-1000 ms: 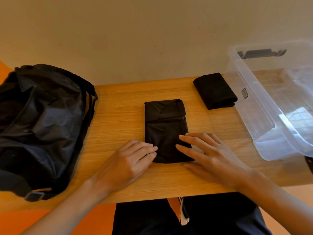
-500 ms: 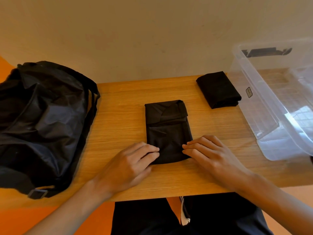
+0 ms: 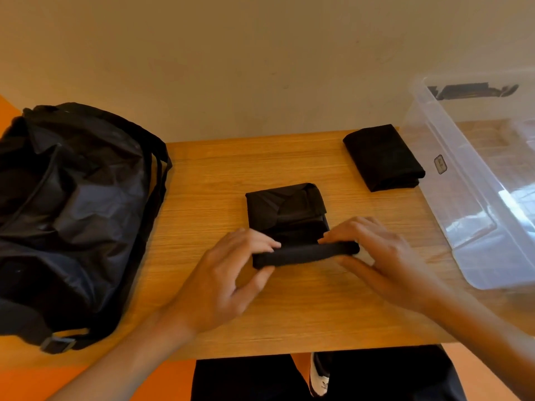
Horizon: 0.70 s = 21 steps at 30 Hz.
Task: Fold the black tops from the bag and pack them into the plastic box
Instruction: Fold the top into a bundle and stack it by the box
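Both the left hand [image 3: 231,273] and right hand [image 3: 373,256] pinch the limp, light, folded black fabric top [image 3: 286,218] by its near edge, best gripped at the corners.

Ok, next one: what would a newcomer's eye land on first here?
At the middle of the table, the left hand and right hand pinch the near edge of a half-folded black top, raised off the wood. A second folded top lies far right beside the clear plastic box, which looks empty. A big black bag slumps on the left.
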Each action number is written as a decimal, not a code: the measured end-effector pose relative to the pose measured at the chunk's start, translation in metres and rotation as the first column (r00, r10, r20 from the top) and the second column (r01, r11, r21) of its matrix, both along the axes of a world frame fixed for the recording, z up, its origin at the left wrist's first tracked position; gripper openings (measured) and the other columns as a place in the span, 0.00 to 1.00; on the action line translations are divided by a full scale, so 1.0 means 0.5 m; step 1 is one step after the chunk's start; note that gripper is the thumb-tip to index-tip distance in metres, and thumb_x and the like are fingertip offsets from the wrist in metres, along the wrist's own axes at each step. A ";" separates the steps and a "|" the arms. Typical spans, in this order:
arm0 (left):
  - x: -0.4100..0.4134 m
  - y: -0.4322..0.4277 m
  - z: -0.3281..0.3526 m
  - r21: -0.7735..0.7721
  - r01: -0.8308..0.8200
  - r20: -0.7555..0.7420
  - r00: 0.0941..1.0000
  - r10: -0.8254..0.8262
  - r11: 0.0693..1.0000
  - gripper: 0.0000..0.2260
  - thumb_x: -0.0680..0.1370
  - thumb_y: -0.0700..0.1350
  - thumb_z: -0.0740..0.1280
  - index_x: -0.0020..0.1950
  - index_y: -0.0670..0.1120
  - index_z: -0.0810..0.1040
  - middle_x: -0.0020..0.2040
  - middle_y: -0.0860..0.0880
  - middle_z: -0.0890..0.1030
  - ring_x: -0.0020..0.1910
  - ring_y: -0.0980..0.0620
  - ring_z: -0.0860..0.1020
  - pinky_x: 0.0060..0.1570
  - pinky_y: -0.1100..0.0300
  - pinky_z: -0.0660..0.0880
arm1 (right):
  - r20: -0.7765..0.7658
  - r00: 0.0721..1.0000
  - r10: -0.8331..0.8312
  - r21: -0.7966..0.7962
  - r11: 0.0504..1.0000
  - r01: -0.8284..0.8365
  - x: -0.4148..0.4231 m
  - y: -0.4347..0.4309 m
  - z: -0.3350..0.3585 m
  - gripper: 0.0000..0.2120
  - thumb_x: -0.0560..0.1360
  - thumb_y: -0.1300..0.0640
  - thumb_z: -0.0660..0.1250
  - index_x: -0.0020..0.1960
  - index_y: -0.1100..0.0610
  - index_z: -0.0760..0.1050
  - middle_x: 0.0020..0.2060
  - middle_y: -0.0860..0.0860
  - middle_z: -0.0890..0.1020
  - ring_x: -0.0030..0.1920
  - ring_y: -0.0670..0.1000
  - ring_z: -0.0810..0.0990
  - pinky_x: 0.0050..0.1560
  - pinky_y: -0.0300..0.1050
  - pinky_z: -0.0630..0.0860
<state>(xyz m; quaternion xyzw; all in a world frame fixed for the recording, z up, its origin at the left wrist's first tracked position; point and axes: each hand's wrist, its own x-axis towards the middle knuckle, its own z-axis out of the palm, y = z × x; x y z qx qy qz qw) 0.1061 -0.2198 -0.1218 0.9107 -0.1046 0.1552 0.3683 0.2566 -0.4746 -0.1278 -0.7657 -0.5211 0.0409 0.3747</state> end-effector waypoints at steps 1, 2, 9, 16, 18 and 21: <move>0.012 0.000 0.008 -0.079 -0.051 -0.031 0.998 0.048 0.996 0.08 0.82 0.51 0.64 0.59 0.52 0.76 0.52 0.56 0.80 0.52 0.58 0.80 0.51 0.64 0.77 | -0.064 0.998 -0.018 0.022 1.000 0.020 0.009 0.014 0.009 0.11 0.82 0.46 0.63 0.62 0.45 0.72 0.56 0.39 0.79 0.55 0.40 0.80 0.54 0.34 0.75; 0.025 -0.001 0.014 -0.146 -0.102 -0.051 0.994 0.095 0.984 0.08 0.82 0.53 0.63 0.59 0.54 0.74 0.49 0.57 0.80 0.46 0.57 0.81 0.43 0.64 0.78 | -0.108 0.993 -0.038 0.053 0.998 0.044 0.019 0.028 0.017 0.11 0.81 0.48 0.64 0.63 0.47 0.71 0.55 0.40 0.79 0.54 0.39 0.80 0.51 0.32 0.76; 0.128 0.009 0.006 -0.347 -0.427 -0.140 0.904 0.404 0.835 0.09 0.83 0.48 0.67 0.63 0.51 0.74 0.43 0.48 0.83 0.41 0.47 0.82 0.40 0.39 0.78 | -0.419 0.858 -0.298 0.018 0.942 0.336 0.085 0.136 0.026 0.12 0.78 0.51 0.71 0.60 0.51 0.77 0.44 0.49 0.84 0.46 0.46 0.84 0.47 0.47 0.83; 0.163 0.027 -0.017 -0.196 -0.531 -0.225 0.843 0.489 0.824 0.08 0.83 0.48 0.67 0.61 0.50 0.74 0.40 0.52 0.81 0.38 0.53 0.81 0.34 0.53 0.78 | -0.172 0.867 -0.468 -0.058 0.883 0.466 0.105 0.183 0.001 0.11 0.77 0.50 0.72 0.59 0.49 0.81 0.48 0.41 0.76 0.49 0.41 0.76 0.47 0.32 0.73; 0.167 0.029 -0.017 -0.138 -0.542 -0.210 0.834 0.510 0.829 0.08 0.83 0.49 0.67 0.60 0.50 0.74 0.37 0.52 0.79 0.34 0.54 0.78 0.30 0.59 0.74 | -0.167 0.866 -0.471 -0.048 0.881 0.471 0.107 0.189 -0.004 0.10 0.78 0.51 0.71 0.59 0.49 0.81 0.52 0.42 0.75 0.52 0.41 0.75 0.51 0.33 0.73; 0.173 0.033 -0.015 -0.008 -0.554 -0.187 0.818 0.543 0.832 0.07 0.82 0.49 0.67 0.58 0.50 0.75 0.36 0.54 0.76 0.33 0.55 0.76 0.30 0.63 0.71 | -0.213 0.858 -0.468 -0.060 0.882 0.466 0.111 0.193 -0.008 0.13 0.79 0.50 0.70 0.62 0.51 0.80 0.51 0.39 0.79 0.51 0.38 0.79 0.50 0.32 0.77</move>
